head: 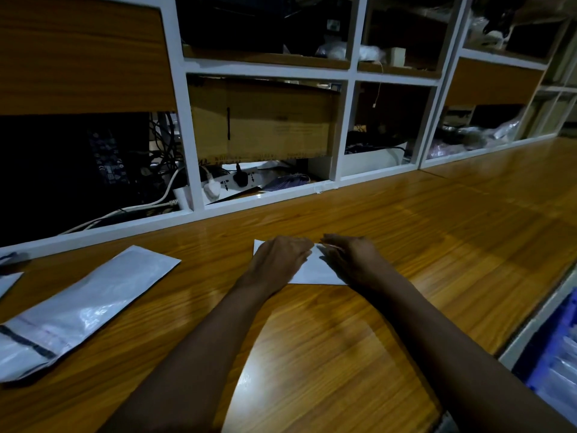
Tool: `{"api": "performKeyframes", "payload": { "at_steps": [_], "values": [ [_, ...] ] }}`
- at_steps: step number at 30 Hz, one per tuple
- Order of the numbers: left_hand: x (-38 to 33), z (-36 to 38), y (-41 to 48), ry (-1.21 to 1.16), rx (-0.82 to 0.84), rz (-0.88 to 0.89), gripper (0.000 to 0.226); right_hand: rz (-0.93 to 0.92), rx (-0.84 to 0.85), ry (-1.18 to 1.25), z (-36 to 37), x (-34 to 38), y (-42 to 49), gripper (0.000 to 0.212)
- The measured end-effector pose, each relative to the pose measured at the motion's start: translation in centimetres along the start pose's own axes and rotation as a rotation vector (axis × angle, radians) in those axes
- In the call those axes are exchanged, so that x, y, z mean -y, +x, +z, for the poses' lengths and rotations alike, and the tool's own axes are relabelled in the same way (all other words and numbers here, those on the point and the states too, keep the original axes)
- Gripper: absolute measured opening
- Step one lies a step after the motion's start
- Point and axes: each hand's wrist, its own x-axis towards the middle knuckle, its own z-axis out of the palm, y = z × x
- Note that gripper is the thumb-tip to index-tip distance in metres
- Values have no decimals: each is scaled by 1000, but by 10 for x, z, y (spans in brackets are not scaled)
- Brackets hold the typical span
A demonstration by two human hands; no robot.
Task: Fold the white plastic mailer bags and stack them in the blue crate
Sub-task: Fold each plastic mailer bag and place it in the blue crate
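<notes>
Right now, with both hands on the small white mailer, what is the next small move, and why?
Probably press the crease flat: left hand and right hand are on the folded mailer, already compact, before it goes to the blue crate on the right.

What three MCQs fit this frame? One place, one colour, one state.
1. Where is the crate?
A. On the table's left end
B. Off the table's right edge
C. In the shelving

2. What colour is the centre mailer?
A. White
B. Black
C. Brown

3. What state is the left mailer in?
A. Rolled up
B. Folded small
C. Lying flat, unfolded

Key:
1 B: the blue crate shows at the lower right, past the table edge.
2 A: the part that shows between the hands is white.
3 C: it lies at full length on the wood, with no fold in it.
</notes>
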Motion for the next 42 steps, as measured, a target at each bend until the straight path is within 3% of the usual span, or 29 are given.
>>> {"api": "performKeyframes", "payload": {
  "at_steps": [8,12,16,28,38,42],
  "values": [
    [3,4,11,142,151,37,25,-85,46,-89,6,-13,9,32],
    [6,9,9,-52,370,-157,51,-54,75,-72,3,-10,10,32],
    [11,5,3,-52,455,-223,68,-19,199,-86,2,-14,12,44],
    [4,-5,-3,103,607,-349,50,77,440,-323,-3,-27,5,80],
    [12,-20,-19,157,633,-509,95,170,440,-386,-6,-35,-5,138],
    [12,-26,-25,160,631,-562,107,240,440,-384,-11,-32,-16,143]
  ]
}}
